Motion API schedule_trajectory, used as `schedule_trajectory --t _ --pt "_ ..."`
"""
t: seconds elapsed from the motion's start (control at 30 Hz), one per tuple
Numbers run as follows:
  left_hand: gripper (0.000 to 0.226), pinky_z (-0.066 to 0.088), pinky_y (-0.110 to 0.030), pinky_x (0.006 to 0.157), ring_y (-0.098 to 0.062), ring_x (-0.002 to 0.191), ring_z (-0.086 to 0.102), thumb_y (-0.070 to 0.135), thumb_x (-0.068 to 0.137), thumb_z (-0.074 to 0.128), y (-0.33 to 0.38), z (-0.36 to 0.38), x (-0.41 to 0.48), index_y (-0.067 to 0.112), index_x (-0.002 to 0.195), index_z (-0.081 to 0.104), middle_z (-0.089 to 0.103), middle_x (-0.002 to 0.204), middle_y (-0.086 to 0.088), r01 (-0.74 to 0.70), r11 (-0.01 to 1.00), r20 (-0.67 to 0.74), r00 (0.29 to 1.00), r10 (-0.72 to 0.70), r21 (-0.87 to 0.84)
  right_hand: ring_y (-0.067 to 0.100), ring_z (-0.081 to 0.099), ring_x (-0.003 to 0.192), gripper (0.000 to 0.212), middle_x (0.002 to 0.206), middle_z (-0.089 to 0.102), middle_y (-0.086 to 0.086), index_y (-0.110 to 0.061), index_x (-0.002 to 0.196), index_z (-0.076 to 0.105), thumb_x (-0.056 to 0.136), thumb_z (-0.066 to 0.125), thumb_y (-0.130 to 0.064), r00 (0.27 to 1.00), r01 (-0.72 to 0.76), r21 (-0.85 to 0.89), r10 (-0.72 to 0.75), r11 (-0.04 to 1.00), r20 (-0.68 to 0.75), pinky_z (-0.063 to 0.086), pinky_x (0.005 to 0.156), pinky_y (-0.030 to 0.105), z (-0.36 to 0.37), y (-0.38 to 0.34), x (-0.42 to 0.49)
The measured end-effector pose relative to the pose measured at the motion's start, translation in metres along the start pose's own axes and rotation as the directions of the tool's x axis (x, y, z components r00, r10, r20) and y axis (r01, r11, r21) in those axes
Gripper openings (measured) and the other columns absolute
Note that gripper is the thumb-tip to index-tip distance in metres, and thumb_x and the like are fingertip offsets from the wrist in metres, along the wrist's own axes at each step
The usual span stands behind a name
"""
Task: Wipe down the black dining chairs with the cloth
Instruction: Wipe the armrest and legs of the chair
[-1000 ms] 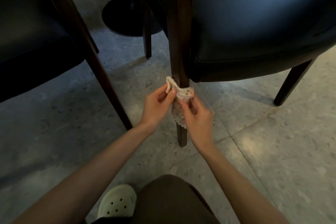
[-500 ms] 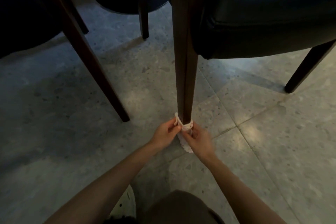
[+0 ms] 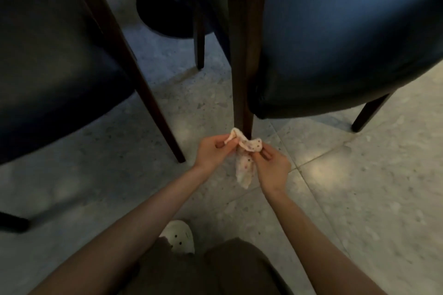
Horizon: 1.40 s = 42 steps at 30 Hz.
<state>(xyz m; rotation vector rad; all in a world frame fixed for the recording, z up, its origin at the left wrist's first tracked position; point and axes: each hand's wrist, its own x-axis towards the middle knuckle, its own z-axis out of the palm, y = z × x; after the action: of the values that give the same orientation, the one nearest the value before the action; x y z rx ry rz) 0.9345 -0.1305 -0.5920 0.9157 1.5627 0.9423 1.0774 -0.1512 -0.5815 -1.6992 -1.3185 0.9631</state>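
A black padded dining chair [image 3: 335, 38] fills the upper right, with a dark wooden front leg [image 3: 243, 67] coming down the middle. A small pale cloth with coloured dots [image 3: 247, 151] is looped around that leg. My left hand [image 3: 213, 152] pinches one end of the cloth to the left of the leg. My right hand [image 3: 272, 166] pinches the other end on the right, and a loose tail of cloth hangs between the hands. The leg's lower part is hidden behind the cloth and hands. A second black chair [image 3: 52, 60] stands at the left.
The second chair's slanted wooden leg [image 3: 143, 88] reaches the floor just left of my left hand. A round black table base [image 3: 165, 7] sits at the back. The speckled grey tile floor [image 3: 359, 199] spreads to the right. My white clog [image 3: 181, 235] and knee are below.
Half a second ago both hands held the cloth at the foot of the leg; now they and the cloth are higher on the leg. A second ago they were also high.
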Motion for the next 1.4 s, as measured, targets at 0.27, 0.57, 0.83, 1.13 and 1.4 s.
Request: schedule_trajectory --t 0.27,0.57,0.83,1.13,1.4 --pt "0.01 0.058 -0.04 0.08 -0.02 0.087 0.068 0.021 0.087 0.07 0.159 -0.045 -0.11 0.016 0.095 0.067 0.068 0.086 0.0 0.072 0.993 -0.014 0.997 -0.071 0.089 -0.011 0.061 0.072 0.023 0.085 0.068 -0.012 -0.021 0.105 0.071 0.087 0.068 -0.007 0.981 -0.109 -0.058 0.117 0.992 0.157 0.047 0.065 0.004 -0.077 -0.175 -0.049" --pt "0.007 0.049 -0.012 0.064 -0.003 0.077 0.065 0.029 0.09 0.066 0.37 -0.081 -0.264 0.023 0.092 0.066 0.067 0.084 0.007 0.003 0.998 -0.061 0.998 0.001 0.06 -0.004 0.064 0.082 0.02 0.085 0.065 -0.018 -0.029 0.11 0.068 0.091 0.066 -0.028 0.941 -0.063 -0.092 0.09 0.994 0.327 0.052 0.069 0.012 -0.2 -0.388 -0.119" --pt "0.046 0.042 -0.01 0.077 0.0 0.104 0.054 0.041 0.091 0.06 0.488 -0.085 -0.361 0.031 0.136 0.051 0.054 0.121 0.014 -0.057 0.989 -0.018 0.998 0.059 0.135 -0.008 0.056 0.088 0.028 0.099 0.059 -0.021 -0.03 0.121 0.058 0.093 0.062 -0.028 0.952 0.074 -0.066 -0.05 0.995 0.302 0.043 0.07 0.009 -0.305 -0.496 -0.161" --pt "0.052 0.037 -0.023 0.095 -0.009 0.119 0.05 0.041 0.095 0.053 0.55 -0.084 -0.414 0.028 0.145 0.041 0.054 0.136 0.001 -0.072 0.99 -0.016 0.997 0.074 0.123 0.014 0.055 0.111 0.037 0.126 0.057 0.0 -0.021 0.132 0.046 0.097 0.054 -0.015 0.968 0.224 -0.116 -0.207 0.968 0.139 0.042 0.068 0.008 -0.396 -0.532 -0.184" --pt "0.051 0.037 -0.022 0.094 -0.004 0.117 0.048 0.038 0.098 0.049 0.564 -0.073 -0.448 0.024 0.146 0.038 0.054 0.136 0.002 -0.131 0.983 0.02 0.991 0.129 0.133 0.021 0.054 0.105 0.036 0.124 0.039 0.009 -0.02 0.131 0.052 0.098 0.045 -0.007 0.965 0.255 -0.266 -0.264 0.929 0.005 0.036 0.07 -0.001 -0.44 -0.525 -0.212"
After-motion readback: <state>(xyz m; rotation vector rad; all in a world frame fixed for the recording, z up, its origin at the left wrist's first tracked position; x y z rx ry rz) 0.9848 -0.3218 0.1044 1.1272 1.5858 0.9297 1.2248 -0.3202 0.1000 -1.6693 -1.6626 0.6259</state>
